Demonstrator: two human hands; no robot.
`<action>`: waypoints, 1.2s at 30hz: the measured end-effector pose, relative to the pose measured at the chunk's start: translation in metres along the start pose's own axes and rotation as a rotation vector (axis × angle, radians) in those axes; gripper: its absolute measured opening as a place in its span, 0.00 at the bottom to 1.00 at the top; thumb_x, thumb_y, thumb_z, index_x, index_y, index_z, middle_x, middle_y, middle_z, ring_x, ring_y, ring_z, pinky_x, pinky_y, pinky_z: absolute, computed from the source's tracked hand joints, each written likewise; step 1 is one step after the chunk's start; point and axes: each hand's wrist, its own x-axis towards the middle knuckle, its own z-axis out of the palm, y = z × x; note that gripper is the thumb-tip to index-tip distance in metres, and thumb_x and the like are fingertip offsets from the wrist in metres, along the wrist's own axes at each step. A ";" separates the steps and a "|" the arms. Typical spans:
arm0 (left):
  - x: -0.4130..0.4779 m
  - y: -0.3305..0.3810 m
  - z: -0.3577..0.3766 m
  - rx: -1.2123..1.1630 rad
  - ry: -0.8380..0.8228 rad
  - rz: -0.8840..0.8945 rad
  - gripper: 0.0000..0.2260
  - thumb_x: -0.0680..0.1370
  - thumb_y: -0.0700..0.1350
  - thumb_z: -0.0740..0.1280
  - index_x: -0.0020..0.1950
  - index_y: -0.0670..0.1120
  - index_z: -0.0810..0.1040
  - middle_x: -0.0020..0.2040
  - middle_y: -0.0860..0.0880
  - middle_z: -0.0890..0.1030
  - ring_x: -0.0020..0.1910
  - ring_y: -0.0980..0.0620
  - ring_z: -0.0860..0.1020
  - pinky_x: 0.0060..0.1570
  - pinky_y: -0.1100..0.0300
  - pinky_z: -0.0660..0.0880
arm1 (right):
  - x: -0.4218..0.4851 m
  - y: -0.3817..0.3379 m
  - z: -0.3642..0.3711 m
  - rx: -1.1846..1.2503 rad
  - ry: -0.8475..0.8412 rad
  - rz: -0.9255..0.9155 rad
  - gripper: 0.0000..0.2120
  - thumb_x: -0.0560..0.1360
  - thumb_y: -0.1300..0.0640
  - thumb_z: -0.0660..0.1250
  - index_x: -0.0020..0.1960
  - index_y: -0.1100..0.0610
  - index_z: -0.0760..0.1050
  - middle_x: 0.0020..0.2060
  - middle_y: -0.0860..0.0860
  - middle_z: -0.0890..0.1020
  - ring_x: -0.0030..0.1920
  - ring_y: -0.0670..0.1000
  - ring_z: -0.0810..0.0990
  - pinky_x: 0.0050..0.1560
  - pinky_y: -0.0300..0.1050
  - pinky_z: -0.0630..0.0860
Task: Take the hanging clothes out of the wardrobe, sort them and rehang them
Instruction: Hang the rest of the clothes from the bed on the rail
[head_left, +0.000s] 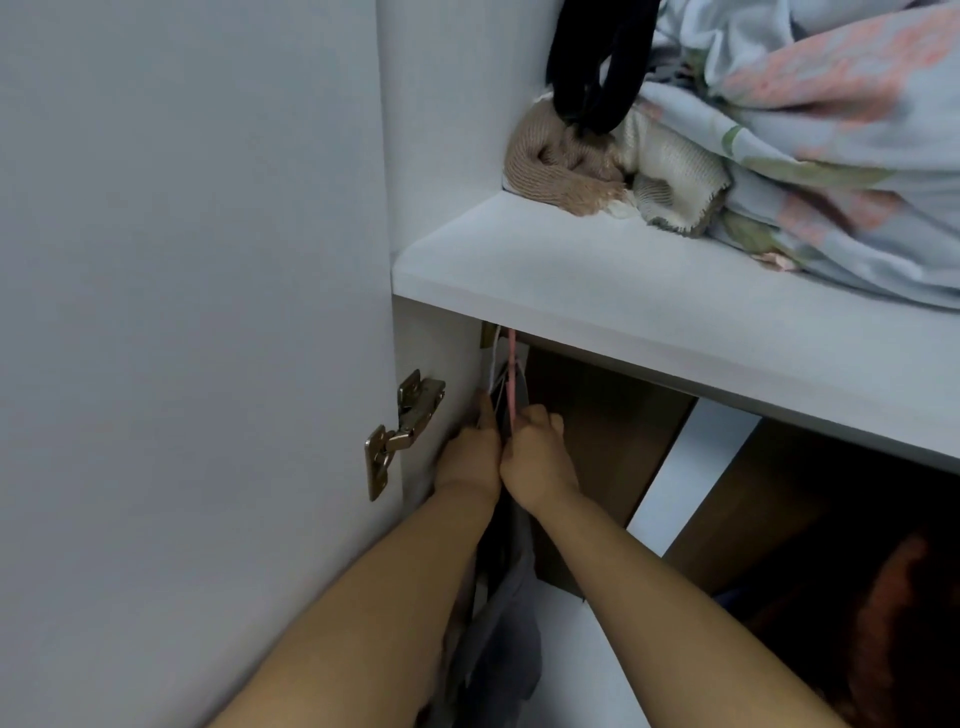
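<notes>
Both my arms reach into the white wardrobe under its shelf (597, 312). A bunch of hangers hangs at the far left, tight against the side wall, among them a pink hanger (512, 374) and thin white ones. Grey and dark hanging clothes (511, 613) drop below my hands between my forearms. My left hand (470, 457) presses on the left side of the bunch, fingers up along the hangers. My right hand (537, 452) is closed around the pink hanger's neck. The rail is hidden behind the shelf edge.
The open wardrobe door (182, 312) stands at the left with a metal hinge (400, 431). On the shelf lie a beige knit (561, 161), a floral quilt (831, 156) and a black strap (597, 67). The brown back panel (613, 431) shows behind; dark things sit at the lower right.
</notes>
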 end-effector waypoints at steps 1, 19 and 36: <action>0.000 0.000 0.000 -0.012 -0.002 0.007 0.33 0.81 0.41 0.57 0.78 0.47 0.39 0.60 0.38 0.76 0.55 0.42 0.78 0.51 0.51 0.75 | -0.001 0.000 0.001 0.000 0.011 0.004 0.11 0.78 0.63 0.56 0.57 0.66 0.71 0.58 0.58 0.69 0.60 0.58 0.65 0.57 0.53 0.74; -0.050 -0.023 0.016 -0.417 0.237 -0.001 0.16 0.83 0.43 0.57 0.70 0.45 0.70 0.63 0.41 0.74 0.63 0.44 0.72 0.60 0.65 0.63 | -0.033 0.021 0.023 0.069 0.182 0.026 0.20 0.80 0.45 0.53 0.57 0.58 0.77 0.56 0.57 0.77 0.58 0.58 0.74 0.56 0.55 0.73; -0.325 -0.096 0.068 -0.175 0.345 -0.680 0.11 0.79 0.47 0.54 0.53 0.48 0.76 0.54 0.48 0.81 0.53 0.44 0.78 0.50 0.51 0.75 | -0.210 -0.013 0.107 -0.128 -0.384 -0.593 0.14 0.79 0.54 0.55 0.50 0.58 0.78 0.49 0.56 0.83 0.50 0.59 0.81 0.44 0.49 0.76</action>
